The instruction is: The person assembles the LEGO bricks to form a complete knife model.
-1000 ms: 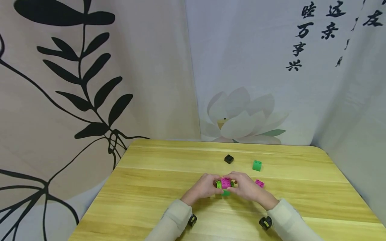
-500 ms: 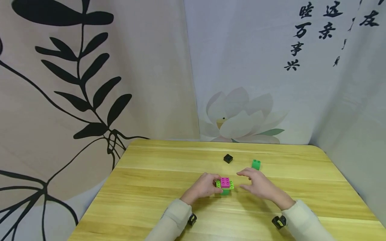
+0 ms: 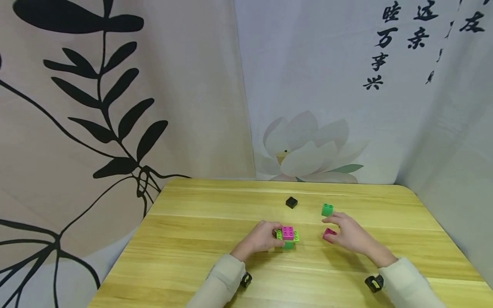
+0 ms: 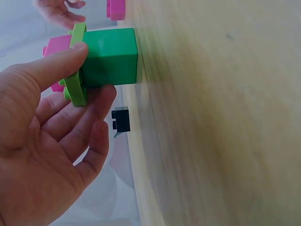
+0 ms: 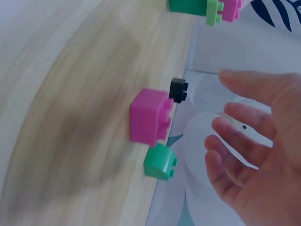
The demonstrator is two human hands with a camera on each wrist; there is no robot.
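Observation:
My left hand pinches a small stack of toy building bricks between thumb and fingers. The stack has a green block at the bottom, a flat lime-green plate across it and a pink brick on top. In the left wrist view the thumb lies against the lime plate's edge. To the right, my right hand hovers with spread fingers over a loose pink brick. The right wrist view shows a gap between that brick and the fingers, with nothing in the hand.
A black brick lies toward the back of the wooden table. Right of it is a green brick with a curved side, just beyond my right fingertips. A printed curtain hangs behind the table.
My right hand has let go of the stack and moved right to the loose pink brick. The left hand stays in place, still holding the stack.

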